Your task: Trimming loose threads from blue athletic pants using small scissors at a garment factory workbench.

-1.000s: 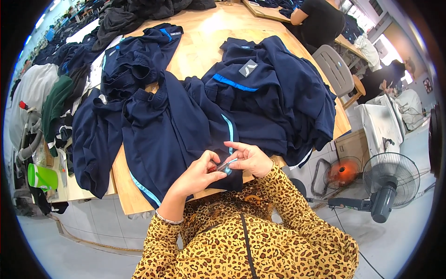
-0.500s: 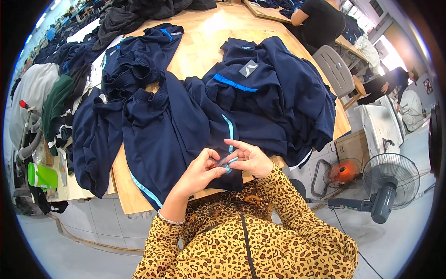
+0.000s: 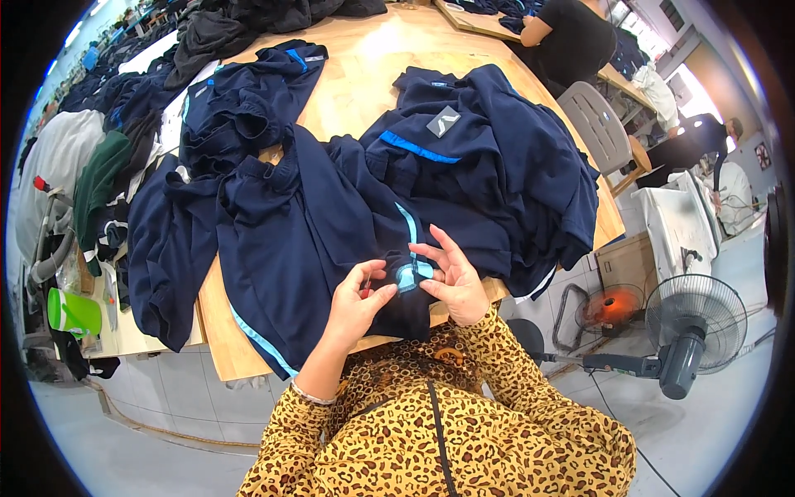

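Observation:
Navy trousers (image 3: 281, 224) with light-blue side stripes lie across the table in front of me, waistband away from me. One leg end is lifted at the near edge, its light-blue stripe (image 3: 407, 279) turned up between my hands. Thumb and a finger of my right hand (image 3: 460, 286) pinch the cloth by that stripe; the other fingers are raised. My left hand (image 3: 354, 305) is closed just left of the stripe, around a small red thing (image 3: 366, 288), too little shown to name. To the right, a pile of navy garments (image 3: 505, 166) bears a grey patch (image 3: 443, 122).
More navy garments (image 3: 240, 108) lie at the far left of the wooden table (image 3: 364, 66). A green bucket (image 3: 74, 313) is at left. Fans (image 3: 696, 323), a grey chair (image 3: 595, 124) and a white machine (image 3: 675, 215) stand right. Two people (image 3: 571, 41) work beyond.
My hands have moved slightly apart. The right fingers have lifted and spread, and more of the light-blue stripe shows between the hands. The person at far right has shifted.

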Motion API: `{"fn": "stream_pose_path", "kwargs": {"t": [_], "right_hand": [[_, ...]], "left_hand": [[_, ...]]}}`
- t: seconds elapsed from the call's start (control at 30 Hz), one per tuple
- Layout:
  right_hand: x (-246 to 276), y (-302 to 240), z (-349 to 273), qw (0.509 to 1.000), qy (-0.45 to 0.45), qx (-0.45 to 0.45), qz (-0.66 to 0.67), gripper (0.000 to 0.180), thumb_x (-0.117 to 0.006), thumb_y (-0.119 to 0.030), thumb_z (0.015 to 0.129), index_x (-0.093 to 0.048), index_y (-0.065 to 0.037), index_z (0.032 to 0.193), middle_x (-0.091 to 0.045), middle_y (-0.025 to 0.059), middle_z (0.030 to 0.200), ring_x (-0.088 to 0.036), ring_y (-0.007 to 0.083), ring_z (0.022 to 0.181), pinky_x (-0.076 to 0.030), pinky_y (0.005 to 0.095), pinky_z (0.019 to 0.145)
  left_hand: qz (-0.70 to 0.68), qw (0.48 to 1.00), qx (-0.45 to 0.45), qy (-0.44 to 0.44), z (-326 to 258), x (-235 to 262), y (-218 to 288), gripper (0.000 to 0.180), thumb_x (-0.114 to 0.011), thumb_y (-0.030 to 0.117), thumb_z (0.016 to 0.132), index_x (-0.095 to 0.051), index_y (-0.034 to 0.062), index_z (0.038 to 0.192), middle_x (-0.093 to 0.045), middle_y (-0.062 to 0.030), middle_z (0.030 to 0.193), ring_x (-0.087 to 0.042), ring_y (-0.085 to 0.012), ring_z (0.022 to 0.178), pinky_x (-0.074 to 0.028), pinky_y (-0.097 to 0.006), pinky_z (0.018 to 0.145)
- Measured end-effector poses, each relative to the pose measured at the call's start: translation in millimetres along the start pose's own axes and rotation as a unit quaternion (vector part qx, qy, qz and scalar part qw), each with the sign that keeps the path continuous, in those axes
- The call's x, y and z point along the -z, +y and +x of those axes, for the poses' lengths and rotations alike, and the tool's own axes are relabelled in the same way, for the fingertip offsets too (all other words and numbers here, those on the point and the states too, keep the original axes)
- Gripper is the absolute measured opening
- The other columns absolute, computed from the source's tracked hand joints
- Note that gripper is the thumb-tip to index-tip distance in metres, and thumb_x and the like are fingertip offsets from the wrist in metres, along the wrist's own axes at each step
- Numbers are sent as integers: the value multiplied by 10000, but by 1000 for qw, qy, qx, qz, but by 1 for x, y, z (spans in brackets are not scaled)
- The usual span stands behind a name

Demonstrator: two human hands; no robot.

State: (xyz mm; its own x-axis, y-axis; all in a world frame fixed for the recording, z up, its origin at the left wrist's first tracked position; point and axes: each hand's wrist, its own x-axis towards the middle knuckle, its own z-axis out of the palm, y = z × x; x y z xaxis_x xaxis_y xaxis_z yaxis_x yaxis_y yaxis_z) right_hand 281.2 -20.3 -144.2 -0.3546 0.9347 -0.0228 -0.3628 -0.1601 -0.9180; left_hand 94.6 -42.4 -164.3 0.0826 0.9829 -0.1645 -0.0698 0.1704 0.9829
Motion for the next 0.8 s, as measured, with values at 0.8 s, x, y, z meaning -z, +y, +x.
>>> {"fn": "stream_pose_path", "kwargs": {"t": [0.8], "right_hand": [[24,36,-30,977,162,-85,113,527,-596,51,805,-394,-48,1281,-560,75,1000,-558,136,901,-448,249,830]], "left_hand": [[307,941,-141,2,-5,16,-5,289,-683,128,775,-573,30,1023,-546,-36,911,-543,-159,684,-457,-259,623]]}}
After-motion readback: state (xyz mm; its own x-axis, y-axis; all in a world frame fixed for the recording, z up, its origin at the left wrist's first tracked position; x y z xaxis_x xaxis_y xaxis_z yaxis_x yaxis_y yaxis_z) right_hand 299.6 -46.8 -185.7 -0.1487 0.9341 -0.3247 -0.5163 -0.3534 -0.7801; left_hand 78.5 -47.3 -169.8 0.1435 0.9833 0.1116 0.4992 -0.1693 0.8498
